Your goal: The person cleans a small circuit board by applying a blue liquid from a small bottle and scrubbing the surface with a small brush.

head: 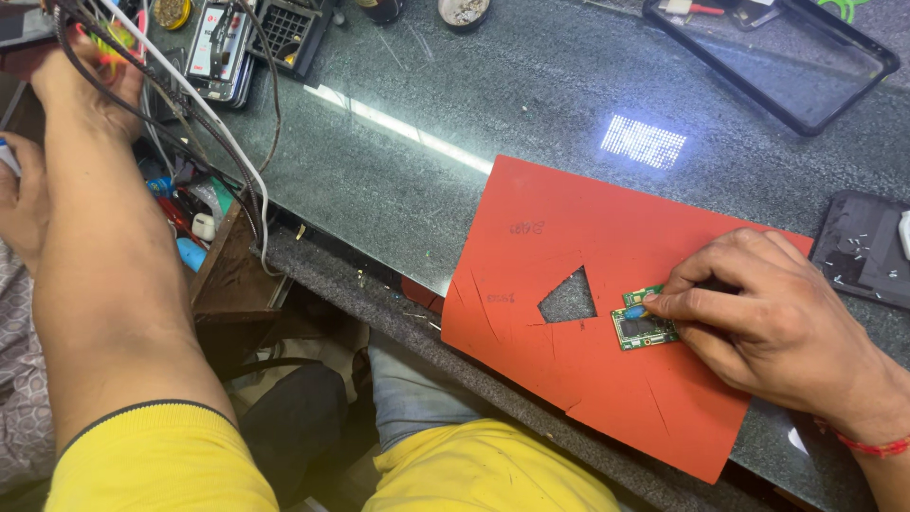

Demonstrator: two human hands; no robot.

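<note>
A small green circuit board [641, 329] lies on an orange-red mat [588, 379] that has a triangular hole cut in it. My right hand [758, 318] rests on the mat and presses the board's right side, with a small blue item [633, 310] under the fingertips. My left arm stretches away to the upper left, where my left hand [81, 85] is up among hanging cables [204, 128]; what its fingers hold is hidden. Another hand [19, 204] shows at the far left edge.
The dark stone bench top [455, 114] carries a black tray [773, 57] at the top right, a dark phone part [867, 251] at the right edge, and a meter [218, 47] and tool holder at the top left. An open drawer of small tools [194, 232] sits below the bench edge.
</note>
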